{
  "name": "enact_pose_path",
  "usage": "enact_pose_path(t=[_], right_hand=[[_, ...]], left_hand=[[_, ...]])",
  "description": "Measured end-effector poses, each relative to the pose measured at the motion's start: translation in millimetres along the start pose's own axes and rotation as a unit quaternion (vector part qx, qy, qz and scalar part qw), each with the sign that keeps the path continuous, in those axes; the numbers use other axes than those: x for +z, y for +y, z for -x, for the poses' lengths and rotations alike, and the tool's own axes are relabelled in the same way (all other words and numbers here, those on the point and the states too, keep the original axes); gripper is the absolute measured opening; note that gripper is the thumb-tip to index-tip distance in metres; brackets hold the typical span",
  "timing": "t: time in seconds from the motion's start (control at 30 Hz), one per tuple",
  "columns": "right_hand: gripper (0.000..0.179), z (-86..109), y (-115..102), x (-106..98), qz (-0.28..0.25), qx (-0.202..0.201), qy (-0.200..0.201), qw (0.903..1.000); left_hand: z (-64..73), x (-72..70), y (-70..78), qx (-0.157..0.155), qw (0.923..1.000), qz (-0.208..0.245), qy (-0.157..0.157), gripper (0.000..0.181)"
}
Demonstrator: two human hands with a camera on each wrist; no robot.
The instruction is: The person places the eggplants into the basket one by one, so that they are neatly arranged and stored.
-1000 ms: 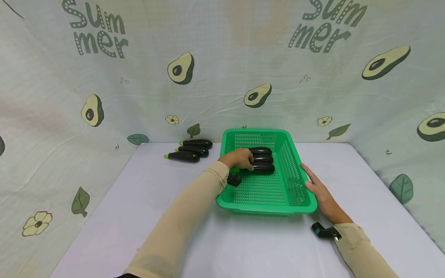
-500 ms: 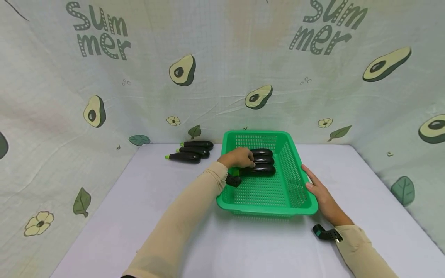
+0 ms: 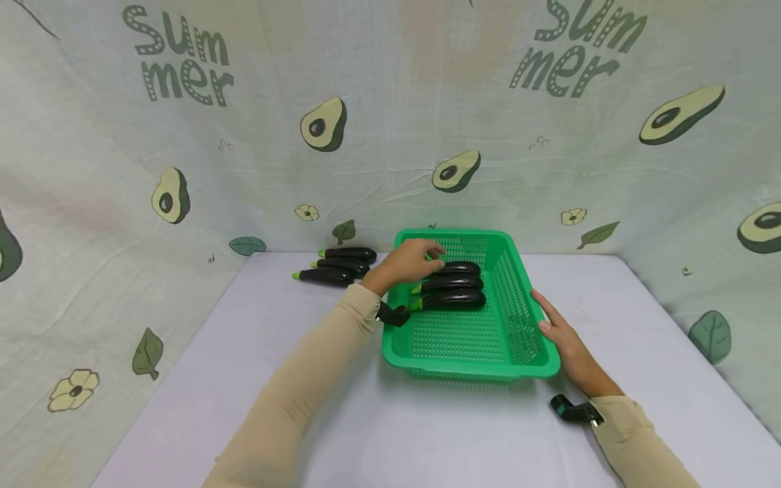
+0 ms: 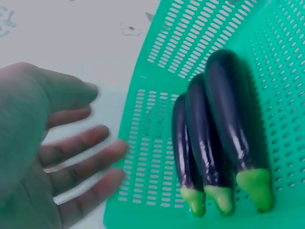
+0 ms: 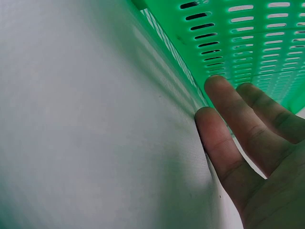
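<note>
In the head view a green plastic basket [image 3: 470, 369] holds three dark eggplants lying side by side: a near eggplant [image 3: 454, 299], a middle eggplant [image 3: 454, 282] and a far eggplant [image 3: 462, 268]. My left hand [image 3: 407, 263] hovers over the basket's left rim with nothing in it. The left wrist view has this left hand [image 4: 62, 143] with fingers spread, apart from the eggplants and their green stem ends. At the basket's right side my right hand [image 3: 567, 342] holds the rim, thumb on top. Fingertips [image 5: 219, 86] touch the outer wall from below in the right wrist view.
Three more eggplants [image 3: 326, 276] lie grouped on the white table [image 3: 256, 339], left of the basket near the back edge. Behind the table hangs a cloth backdrop [image 3: 378, 102] printed with avocados. Each wrist wears a small black camera [image 3: 573, 409].
My left hand has let go of the eggplants in the basket, lifting up and to the left. Their stem ends now show. The right hand stays on the rim.
</note>
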State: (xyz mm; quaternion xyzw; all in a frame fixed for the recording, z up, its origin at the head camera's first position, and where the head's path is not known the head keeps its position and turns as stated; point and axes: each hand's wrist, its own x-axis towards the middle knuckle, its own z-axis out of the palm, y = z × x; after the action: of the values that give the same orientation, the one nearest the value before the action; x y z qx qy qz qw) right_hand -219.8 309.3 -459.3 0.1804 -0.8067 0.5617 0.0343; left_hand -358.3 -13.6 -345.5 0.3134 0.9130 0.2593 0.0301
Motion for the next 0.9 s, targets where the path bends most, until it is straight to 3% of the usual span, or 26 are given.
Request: enact_pose_path(t=[0.23,0.47,0.6,0.9], right_hand=[[0.056,-0.1,-1,-2,-0.007,-0.001,0.007,1.0],[0.056,0.0,0,1,0.0,0.004,-0.004,1.0],[0.055,-1.3,1,1,0.005,0.008,0.0,1.0],[0.055,0.7,3,1,0.007,0.005,0.0,1.0]], left_hand=[[8.4,-15.9,-18.5,0.009,0.9903,0.106,0.09,0.038],[30.8,-29.4,-50.2,-0.002,0.9621,0.227,0.151,0.035],[39.5,-36.3,-70.5,-0.014,0.9518,0.253,0.173,0.035],[56.7,-38.5,-105.9,-0.073,0.9453,0.261,0.182,0.035]])
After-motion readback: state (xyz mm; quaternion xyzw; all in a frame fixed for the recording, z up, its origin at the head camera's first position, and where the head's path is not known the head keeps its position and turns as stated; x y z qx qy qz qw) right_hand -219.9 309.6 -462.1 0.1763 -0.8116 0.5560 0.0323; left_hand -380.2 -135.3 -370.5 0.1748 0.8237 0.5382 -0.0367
